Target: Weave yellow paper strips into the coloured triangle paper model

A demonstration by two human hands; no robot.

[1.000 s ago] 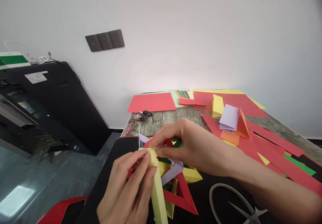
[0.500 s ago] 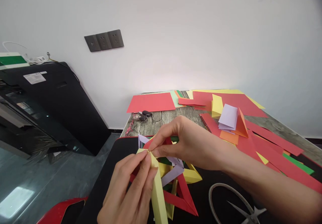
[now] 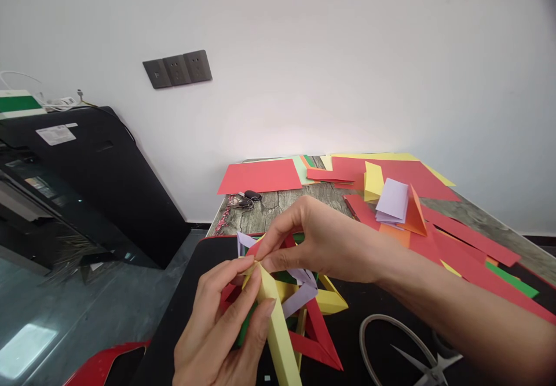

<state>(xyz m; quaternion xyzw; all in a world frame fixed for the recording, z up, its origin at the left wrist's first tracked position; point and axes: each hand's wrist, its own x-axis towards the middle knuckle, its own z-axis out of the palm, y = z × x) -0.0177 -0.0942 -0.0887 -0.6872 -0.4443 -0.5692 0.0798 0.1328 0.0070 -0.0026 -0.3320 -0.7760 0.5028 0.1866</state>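
A pale yellow folded paper strip [image 3: 280,337] is pinched near its upper end by my left hand [image 3: 226,322], whose thumb presses along its side. My right hand [image 3: 299,238] pinches the same end between thumb and forefinger, its fingertips touching those of my left hand. Beneath and behind the hands lies a woven paper model of red [image 3: 321,339], lilac [image 3: 299,299], yellow [image 3: 332,302] and green folded strips with pointed corners. The exact fold between the fingertips is hidden.
Scissors [image 3: 428,368] and a beige ring [image 3: 367,339] lie on the black mat [image 3: 343,357] at the lower right. Keys [image 3: 249,197] rest on the wood-grain table [image 3: 282,201]. Red sheets [image 3: 260,176], a folded lilac paper [image 3: 392,198] and coloured strips spread behind and right.
The lower end of the pale yellow strip has swung right. My left hand's fingers have spread apart a little, showing green paper between them. My right hand has barely moved.
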